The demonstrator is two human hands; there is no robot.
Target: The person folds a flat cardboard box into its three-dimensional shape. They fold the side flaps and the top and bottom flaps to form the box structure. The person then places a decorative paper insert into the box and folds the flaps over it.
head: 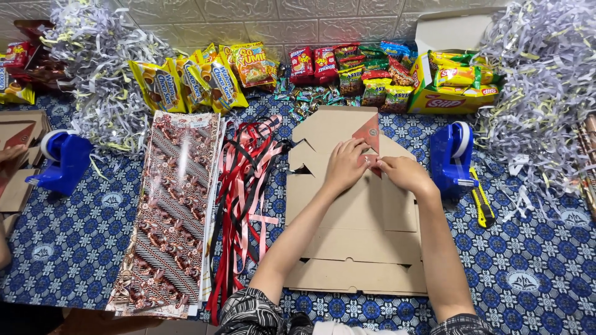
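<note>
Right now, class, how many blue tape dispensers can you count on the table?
2. One blue tape dispenser sits at the left edge beside the shredded paper; the other tape dispenser stands right of the flat cardboard box, near the yellow utility knife. None looks hidden.

We logged matt brown cardboard (pixel 354 211); glossy satin ribbons (pixel 245 198) at its 9 o'clock; shiny blue plastic tape dispenser (pixel 452 158) at 2 o'clock.

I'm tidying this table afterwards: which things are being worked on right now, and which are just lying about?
In hand: flat brown cardboard box blank, red patterned paper piece, left hand, right hand.

Lying about: blue tape dispenser, yellow utility knife, red and black ribbons, snack packets.
</note>
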